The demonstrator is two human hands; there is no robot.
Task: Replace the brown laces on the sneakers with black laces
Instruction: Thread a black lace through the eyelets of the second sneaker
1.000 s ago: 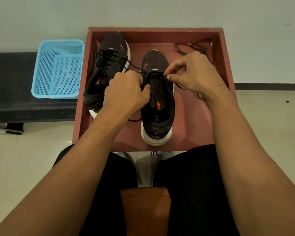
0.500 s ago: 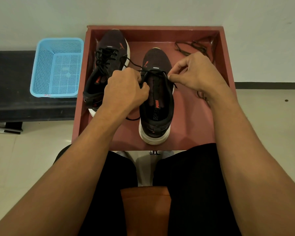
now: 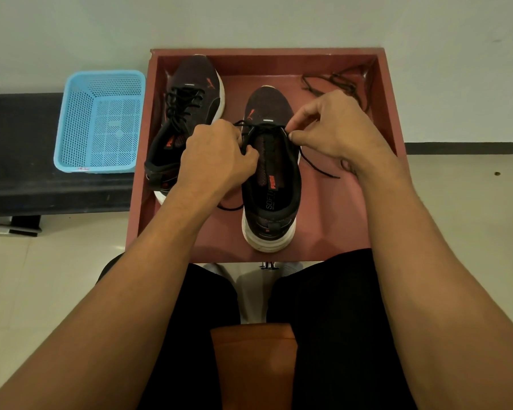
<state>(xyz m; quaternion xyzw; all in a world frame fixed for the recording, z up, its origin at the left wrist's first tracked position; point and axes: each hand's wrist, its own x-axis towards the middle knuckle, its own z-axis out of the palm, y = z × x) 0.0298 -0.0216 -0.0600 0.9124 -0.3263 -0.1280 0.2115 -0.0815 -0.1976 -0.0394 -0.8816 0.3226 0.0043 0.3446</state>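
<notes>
Two dark sneakers stand in a red-brown tray. The left sneaker is laced with a black lace. The right sneaker has a black lace threaded only through its front eyelets, and both ends trail onto the tray floor. My left hand pinches the lace at the shoe's left eyelet row. My right hand pinches the lace at the right eyelet row between thumb and forefinger. A loose brown lace lies in the tray's far right corner.
A light blue plastic basket sits on a dark bench left of the tray. My knees in black trousers are below the tray, with an orange seat edge between them. A pale wall stands behind, tiled floor around.
The right hand's thumb and forefinger have shifted slightly along the lace at the right eyelets, and the lace's free end now lies stretched out on the tray to the right. The left hand barely moved.
</notes>
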